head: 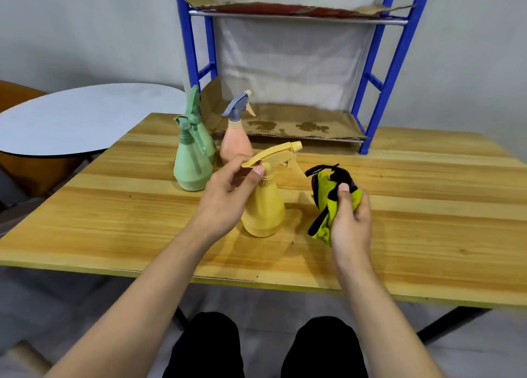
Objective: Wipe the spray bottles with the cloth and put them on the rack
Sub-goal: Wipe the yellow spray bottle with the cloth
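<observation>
A yellow spray bottle [265,206] stands upright on the wooden table [427,206], and my left hand [228,195] grips it at the neck under the trigger head. My right hand [352,220] holds a bunched yellow-green and black cloth [328,197] just right of that bottle, apart from it. Behind stand two green spray bottles [192,155], one hiding most of the other, and a pink spray bottle with a grey head [236,143]. The blue rack [379,92] stands at the table's back, with cardboard [299,126] lining its lower shelf.
A round white table [79,118] sits to the left beyond the wooden table's edge. The rack's upper shelf [296,10] also carries cardboard. My knees in black trousers [265,349] show below the table's front edge.
</observation>
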`<state>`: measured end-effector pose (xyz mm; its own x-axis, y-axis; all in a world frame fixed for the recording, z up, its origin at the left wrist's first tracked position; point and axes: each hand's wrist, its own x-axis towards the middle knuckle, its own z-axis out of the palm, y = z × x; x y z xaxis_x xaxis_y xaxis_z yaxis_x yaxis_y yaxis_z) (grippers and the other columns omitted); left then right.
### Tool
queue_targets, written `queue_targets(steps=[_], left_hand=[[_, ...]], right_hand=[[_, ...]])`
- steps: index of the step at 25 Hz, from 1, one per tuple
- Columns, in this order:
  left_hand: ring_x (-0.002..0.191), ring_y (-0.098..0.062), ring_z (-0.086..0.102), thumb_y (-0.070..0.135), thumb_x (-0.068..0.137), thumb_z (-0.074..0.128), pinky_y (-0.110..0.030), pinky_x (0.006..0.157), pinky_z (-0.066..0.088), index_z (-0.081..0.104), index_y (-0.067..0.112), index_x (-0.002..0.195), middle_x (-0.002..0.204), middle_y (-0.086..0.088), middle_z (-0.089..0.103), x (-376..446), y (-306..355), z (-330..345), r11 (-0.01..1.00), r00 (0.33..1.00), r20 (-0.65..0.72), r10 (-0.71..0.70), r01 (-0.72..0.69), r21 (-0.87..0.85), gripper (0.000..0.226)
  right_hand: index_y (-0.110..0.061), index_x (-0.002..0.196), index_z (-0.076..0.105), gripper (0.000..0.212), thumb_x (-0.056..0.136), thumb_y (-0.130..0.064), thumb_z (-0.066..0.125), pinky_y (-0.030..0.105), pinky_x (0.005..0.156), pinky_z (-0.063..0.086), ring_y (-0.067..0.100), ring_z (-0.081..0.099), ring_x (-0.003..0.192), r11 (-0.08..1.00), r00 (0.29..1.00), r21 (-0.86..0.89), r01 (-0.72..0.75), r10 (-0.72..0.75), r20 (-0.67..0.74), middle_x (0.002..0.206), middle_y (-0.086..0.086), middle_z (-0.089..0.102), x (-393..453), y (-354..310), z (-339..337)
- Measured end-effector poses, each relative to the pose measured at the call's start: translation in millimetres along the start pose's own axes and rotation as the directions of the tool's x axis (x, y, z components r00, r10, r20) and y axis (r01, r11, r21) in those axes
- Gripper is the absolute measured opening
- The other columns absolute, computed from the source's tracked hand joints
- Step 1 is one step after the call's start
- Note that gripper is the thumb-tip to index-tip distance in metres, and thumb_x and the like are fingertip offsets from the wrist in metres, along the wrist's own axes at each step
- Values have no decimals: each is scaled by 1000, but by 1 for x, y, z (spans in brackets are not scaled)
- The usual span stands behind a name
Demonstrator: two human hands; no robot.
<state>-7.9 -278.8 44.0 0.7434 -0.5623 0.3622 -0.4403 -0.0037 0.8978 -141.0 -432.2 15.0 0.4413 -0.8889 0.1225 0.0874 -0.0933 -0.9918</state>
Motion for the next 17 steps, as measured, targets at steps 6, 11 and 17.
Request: queue_targets(steps=[6,11,17], left_hand=[[84,-5,61,32,104,58,-23,77,51,70,24,106,87,13,68,-7,4,8,997,996,45,74,-74,15,14],[82,-2,58,39,100,57,-19,72,46,68,26,105,85,14,65,-5,4,3,996,993,77,89,-90,9,18],[108,-13,72,21,87,80,-41,97,59,71,22,117,110,6,78,-9,-11,2,996,994,59,89,-88,-20,32]], right_hand=[[-22,108,63,14,104,-31,53,14,79,44,-10,62,87,972,981,143,189,-180,-74,95,-13,69,8,-50,49],[-8,111,66,50,105,-50,39,33,88,43,21,61,102,980,962,-23,200,-201,-187,101,2,71,0,-39,71],[-22,76,56,46,107,-49,34,27,59,29,9,50,65,935,943,-203,292,-317,-105,64,-9,53,7,-41,63]])
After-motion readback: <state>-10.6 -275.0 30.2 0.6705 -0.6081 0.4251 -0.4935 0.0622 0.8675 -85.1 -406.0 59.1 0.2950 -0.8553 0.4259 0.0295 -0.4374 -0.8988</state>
